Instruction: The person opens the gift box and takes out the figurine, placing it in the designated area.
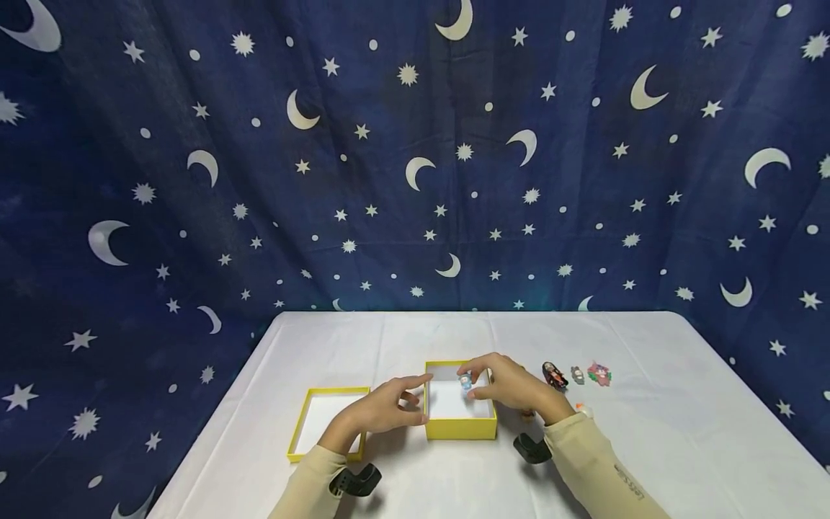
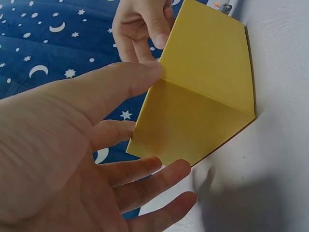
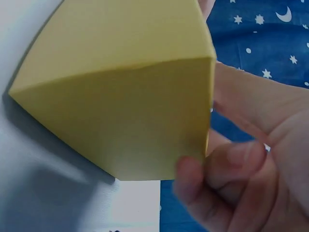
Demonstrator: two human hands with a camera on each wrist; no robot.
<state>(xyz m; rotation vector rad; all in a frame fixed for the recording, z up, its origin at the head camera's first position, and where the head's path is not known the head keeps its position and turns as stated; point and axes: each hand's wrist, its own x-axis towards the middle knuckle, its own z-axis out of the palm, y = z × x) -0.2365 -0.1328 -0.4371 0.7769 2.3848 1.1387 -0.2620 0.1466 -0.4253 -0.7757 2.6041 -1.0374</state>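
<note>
A yellow box (image 1: pixel 460 430) with a white inside stands open-topped on the table. Over its right part my right hand (image 1: pixel 509 382) pinches a small light-blue figurine (image 1: pixel 465 382) between thumb and fingers. In the right wrist view the box wall (image 3: pixel 145 116) hides the figurine, and curled fingers (image 3: pixel 231 164) show beside the wall. My left hand (image 1: pixel 385 405) is at the box's left side, thumb and index finger at its edge. Seen from the left wrist, the thumb of the left hand (image 2: pixel 96 145) touches the box corner (image 2: pixel 207 58), while the other fingers are loosely extended.
Left of the box lies a shallow yellow lid (image 1: pixel 327 418), white inside up, partly behind my left hand. To the right lie a dark-haired figurine (image 1: pixel 554 375), a small grey figurine (image 1: pixel 577 374) and a pink-and-green one (image 1: pixel 599 373). An orange-and-white item (image 1: pixel 583 409) is partly hidden by my right wrist.
</note>
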